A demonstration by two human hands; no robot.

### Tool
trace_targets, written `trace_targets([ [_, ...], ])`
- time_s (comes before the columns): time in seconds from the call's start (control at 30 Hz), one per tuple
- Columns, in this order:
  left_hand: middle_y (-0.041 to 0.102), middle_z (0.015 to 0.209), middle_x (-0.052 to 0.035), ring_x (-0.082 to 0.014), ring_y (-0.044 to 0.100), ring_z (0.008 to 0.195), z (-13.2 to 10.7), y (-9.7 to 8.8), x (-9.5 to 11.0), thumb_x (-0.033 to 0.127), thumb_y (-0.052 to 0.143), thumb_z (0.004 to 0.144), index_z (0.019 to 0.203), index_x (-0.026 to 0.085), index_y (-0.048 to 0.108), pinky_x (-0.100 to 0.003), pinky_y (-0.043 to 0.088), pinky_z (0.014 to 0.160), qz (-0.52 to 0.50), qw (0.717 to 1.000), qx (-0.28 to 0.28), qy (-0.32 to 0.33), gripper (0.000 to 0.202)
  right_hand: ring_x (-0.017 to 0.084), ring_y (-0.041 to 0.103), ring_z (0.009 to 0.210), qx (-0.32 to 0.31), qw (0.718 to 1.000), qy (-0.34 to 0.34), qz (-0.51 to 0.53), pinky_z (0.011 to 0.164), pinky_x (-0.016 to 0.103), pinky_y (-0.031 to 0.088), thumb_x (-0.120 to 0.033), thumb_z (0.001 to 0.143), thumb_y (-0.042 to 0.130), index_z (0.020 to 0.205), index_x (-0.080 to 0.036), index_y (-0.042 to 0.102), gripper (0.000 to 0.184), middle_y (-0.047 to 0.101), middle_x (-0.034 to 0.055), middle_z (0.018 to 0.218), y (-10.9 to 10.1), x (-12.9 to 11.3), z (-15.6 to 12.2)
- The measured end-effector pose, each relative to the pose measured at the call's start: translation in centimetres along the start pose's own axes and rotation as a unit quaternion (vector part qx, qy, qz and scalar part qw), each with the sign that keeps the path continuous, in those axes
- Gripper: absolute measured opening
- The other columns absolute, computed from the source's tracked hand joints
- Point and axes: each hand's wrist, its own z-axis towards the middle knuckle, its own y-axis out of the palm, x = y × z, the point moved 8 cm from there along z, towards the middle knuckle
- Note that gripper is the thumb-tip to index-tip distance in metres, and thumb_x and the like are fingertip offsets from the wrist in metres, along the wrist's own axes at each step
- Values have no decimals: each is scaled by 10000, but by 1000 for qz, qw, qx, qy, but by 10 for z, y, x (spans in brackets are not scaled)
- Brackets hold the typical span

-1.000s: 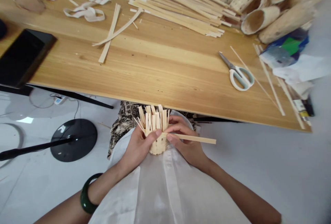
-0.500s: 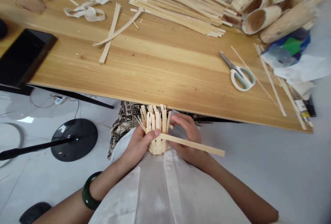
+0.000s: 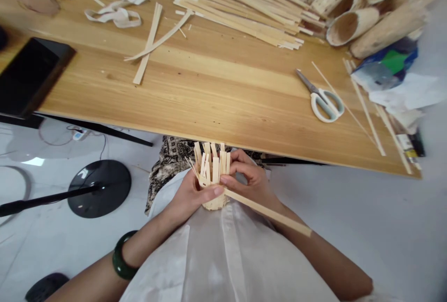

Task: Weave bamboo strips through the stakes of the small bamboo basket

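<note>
Just below the table's front edge, a small woven bamboo basket [image 3: 215, 203] is held upright against my shirt, its stake ends sticking up around the rim. My left hand [image 3: 192, 195] is closed around its left side, with the thumb pressed across the front. My right hand [image 3: 249, 178] pinches the right side of the rim, thumb and fingers at the upright stakes. From beside my left thumb a long flat bamboo strip [image 3: 268, 211] runs out to the lower right, over my right wrist. The basket's far side is hidden.
On the wooden table [image 3: 209, 92] lie scissors [image 3: 326, 104], two crossed strips [image 3: 148, 46], a pile of bamboo strips [image 3: 244, 9] and a black device [image 3: 33, 74]. Woven tubes [image 3: 352, 25] stack at the back right. A round black stand base [image 3: 99, 188] stands on the floor.
My right hand has moved left and closed its thumb and fingers on the basket's rim. The loose strip's free end has swung lower.
</note>
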Motion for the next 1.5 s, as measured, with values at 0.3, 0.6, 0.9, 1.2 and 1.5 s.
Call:
trace_targets([
  [0.3, 703, 807, 17, -140, 608, 685, 4, -6, -3, 412, 893, 659, 937, 179, 661, -246, 526, 669, 0, 999, 32, 3, 430, 225, 592, 1065, -32, 996, 7, 85, 990, 411, 495, -487, 906, 743, 868, -270, 687, 228, 572, 45, 1074, 8, 12, -9],
  [0.6, 769, 880, -35, -197, 693, 761, 5, -11, -24, 490, 937, 577, 1016, 164, 693, -291, 560, 702, -47, 996, 36, -68, 598, 215, 618, 1122, 8, 997, -58, 53, 1019, 410, 503, -347, 924, 728, 878, -274, 699, 91, 612, 33, 1129, 6, 9, -13],
  [0.9, 808, 1029, -107, -303, 762, 909, 3, -11, -21, 491, 920, 558, 1042, 134, 714, -341, 591, 730, -83, 990, 88, -68, 636, 231, 667, 1051, 90, 994, 18, 63, 920, 400, 580, -247, 915, 693, 1005, -291, 707, 101, 677, 59, 1105, 5, 11, -16],
  [1.2, 804, 1017, -88, -288, 747, 927, 0, -14, -20, 530, 893, 619, 1048, 150, 702, -351, 580, 794, -55, 993, 95, -54, 605, 217, 653, 1151, 141, 977, -81, -137, 996, 400, 551, -136, 905, 612, 976, -270, 680, 166, 591, 64, 1288, 0, -9, -19],
  [1.5, 794, 1065, -84, -270, 732, 955, 1, -12, -17, 545, 904, 631, 1030, 158, 737, -328, 561, 833, -46, 997, 56, -10, 580, 256, 432, 1520, 33, 996, -34, -79, 1194, 474, 427, -181, 908, 680, 956, -256, 654, 93, 422, 75, 1639, 10, -11, -16],
])
